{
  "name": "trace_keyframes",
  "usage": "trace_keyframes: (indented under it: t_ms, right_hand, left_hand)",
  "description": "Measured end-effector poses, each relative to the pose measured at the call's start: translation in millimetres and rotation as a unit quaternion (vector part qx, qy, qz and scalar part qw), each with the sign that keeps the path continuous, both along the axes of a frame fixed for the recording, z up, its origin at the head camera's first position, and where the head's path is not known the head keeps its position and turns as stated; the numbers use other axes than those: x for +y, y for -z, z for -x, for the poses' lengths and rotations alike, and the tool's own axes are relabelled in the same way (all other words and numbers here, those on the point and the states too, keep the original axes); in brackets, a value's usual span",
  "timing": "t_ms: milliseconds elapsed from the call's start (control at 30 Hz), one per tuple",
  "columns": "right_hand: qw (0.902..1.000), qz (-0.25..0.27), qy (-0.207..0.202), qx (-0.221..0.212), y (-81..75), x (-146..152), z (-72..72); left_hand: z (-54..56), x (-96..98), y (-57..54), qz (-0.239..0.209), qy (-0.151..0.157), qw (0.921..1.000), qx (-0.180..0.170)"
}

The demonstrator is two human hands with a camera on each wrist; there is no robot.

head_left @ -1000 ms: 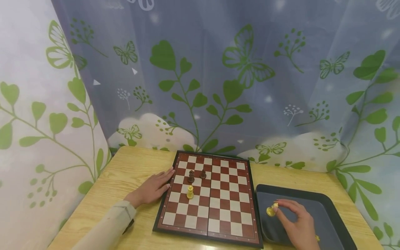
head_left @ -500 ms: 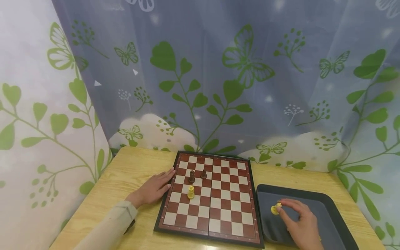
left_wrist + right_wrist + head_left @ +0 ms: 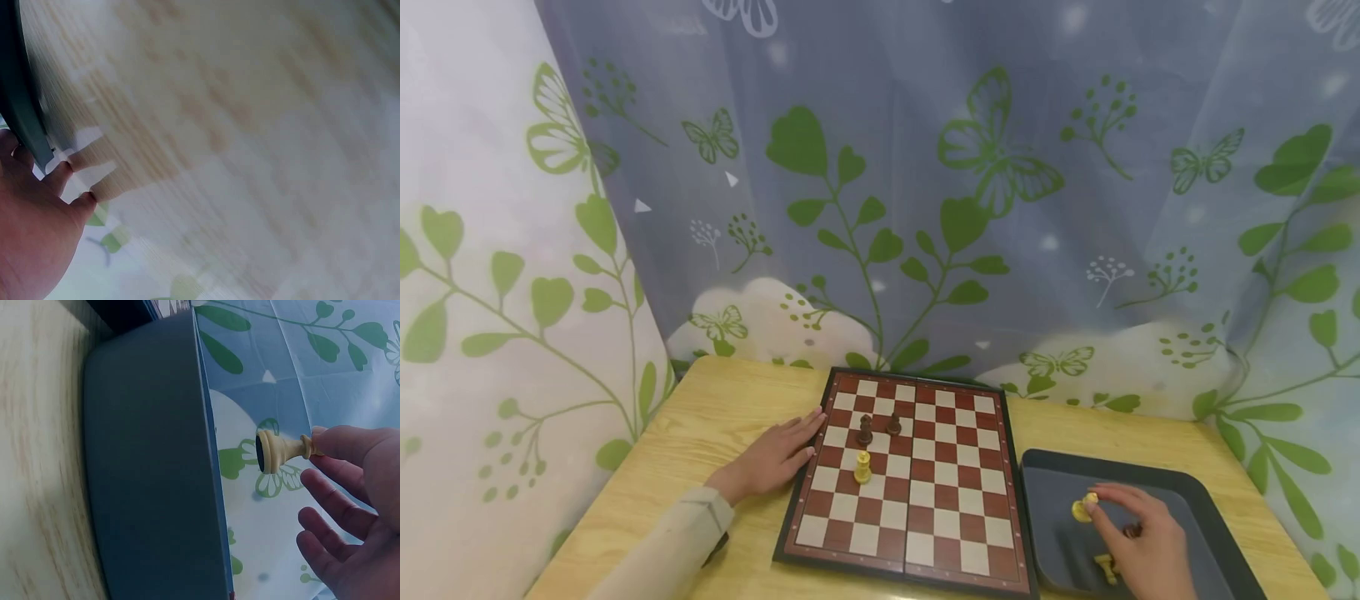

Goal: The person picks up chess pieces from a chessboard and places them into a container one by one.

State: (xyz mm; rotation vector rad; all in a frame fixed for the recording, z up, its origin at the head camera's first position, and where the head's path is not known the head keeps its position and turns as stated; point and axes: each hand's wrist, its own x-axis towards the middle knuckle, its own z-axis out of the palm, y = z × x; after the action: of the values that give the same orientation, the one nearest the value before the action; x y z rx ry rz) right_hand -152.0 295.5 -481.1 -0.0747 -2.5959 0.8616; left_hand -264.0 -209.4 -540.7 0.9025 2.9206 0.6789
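Observation:
My right hand (image 3: 1142, 533) pinches a cream chess piece (image 3: 281, 452) by its top between thumb and index finger, above the dark tray (image 3: 1056, 546). The piece is tilted nearly sideways; its head is hidden by the fingertips. My left hand (image 3: 763, 462) rests palm down on the table, with its straight fingers touching the left edge of the chessboard (image 3: 958, 475). On the board stand a yellowish rook-like piece (image 3: 862, 468), a tall dark brown piece (image 3: 865, 430) and a short dark pawn (image 3: 893, 425).
In the tray, a cream piece (image 3: 1105, 569) and a dark piece (image 3: 1132, 530) lie partly behind my right hand. The tray stands close against the board's right side on the wooden table (image 3: 745, 392). A patterned curtain (image 3: 880, 208) hangs behind.
Over the tray, my right hand has moved to the right with the cream chess piece, uncovering pieces lying there. My left hand stays at the board's edge. The head view has shifted slightly.

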Motion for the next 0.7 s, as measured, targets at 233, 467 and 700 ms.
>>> trace_keyframes:
  t_ms: [233, 467, 700]
  right_hand:
    - [0.9999, -0.011, 0.002, -0.006, 1.1, 5.5, 3.9]
    - [0.9996, -0.02, 0.004, -0.018, 4.1, 12.1, 6.2]
    - [0.9994, -0.031, -0.004, -0.011, 8.6, 22.9, 8.8]
  left_hand:
    - [-1.0, 0.0, -1.7, -0.006, -0.002, 1.0, -0.007]
    - [-1.3, -0.1, -1.6, 0.0, -0.004, 1.0, -0.001]
    - [-1.3, -0.4, -1.9, 0.001, 0.001, 1.0, 0.008]
